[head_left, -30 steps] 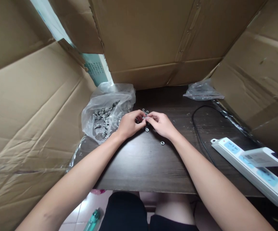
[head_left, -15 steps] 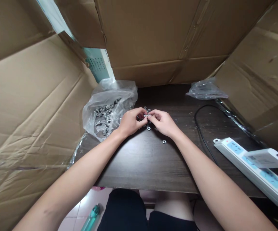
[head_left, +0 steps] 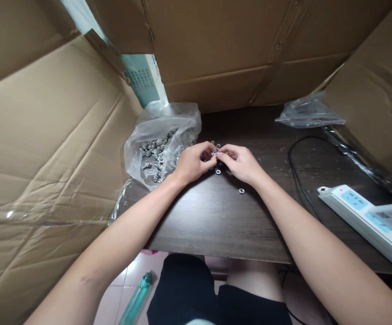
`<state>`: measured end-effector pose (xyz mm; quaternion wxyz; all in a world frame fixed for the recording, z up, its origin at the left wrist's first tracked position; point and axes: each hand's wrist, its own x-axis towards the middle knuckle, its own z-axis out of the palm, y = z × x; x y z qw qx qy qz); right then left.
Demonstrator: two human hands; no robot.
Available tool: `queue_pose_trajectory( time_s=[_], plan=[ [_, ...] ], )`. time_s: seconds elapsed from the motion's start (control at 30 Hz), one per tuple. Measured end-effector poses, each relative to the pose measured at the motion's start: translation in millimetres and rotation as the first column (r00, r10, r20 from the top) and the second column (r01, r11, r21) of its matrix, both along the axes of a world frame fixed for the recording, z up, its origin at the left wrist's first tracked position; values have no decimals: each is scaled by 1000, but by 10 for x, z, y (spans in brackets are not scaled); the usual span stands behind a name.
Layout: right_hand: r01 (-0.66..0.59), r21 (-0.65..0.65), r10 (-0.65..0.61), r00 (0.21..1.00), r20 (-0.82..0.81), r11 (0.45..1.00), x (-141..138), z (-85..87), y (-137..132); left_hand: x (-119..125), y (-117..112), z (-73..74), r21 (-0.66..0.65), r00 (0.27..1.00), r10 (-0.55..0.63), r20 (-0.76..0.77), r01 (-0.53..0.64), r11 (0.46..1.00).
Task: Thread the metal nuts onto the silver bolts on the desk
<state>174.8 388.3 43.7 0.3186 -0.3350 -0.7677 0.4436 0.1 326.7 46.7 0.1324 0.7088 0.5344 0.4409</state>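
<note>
A tiny shiny bolt is lying sideways in the air, just above the dark tabletop. The left hand is pinching it from 9 o'clock, and the right hand is pinching it from 3 o'clock. A little silver nut is sitting on the tabletop at 6 o'clock from the bolt. A second nut is lying farther off at 5 o'clock.

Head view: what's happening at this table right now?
A seated person pinches a small metal fastener between the left hand and right hand, just above a dark table. Loose nuts lie on it near the hands. An open plastic bag of similar hardware sits by the left hand; a white power strip lies to the right.
</note>
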Motion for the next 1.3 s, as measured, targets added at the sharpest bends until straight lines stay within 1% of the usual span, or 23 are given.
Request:
queue_pose_trajectory(
  time_s=[0.2,0.33,0.57,0.83,1.0,1.3],
  plan=[
    [8,21,-8,1000,-16,1000,-5,7,-17,-6,11,-15,10,1000,6,-4,-5,1000],
    [27,35,-27,1000,6,999,-6,10,-17,-3,6,-7,4,1000,3,-19,-3,1000],
    [18,33,-19,1000,22,999,4,25,-19,0,8,-9,5,1000,-12,-27,12,1000],
    [22,-13,-22,1000,16,1000,4,-9,-19,1,-3,-16,-14,1000,-13,-11,13,1000],
    [26,28,-27,999,19,999,10,-35,-2,-4,2,-21,-13,1000,-19,-11,19,1000],
    [21,32,-22,999,26,999,2,-11,-19,0,2,-20,-11,1000,-9,-7,9,1000]
  ],
)
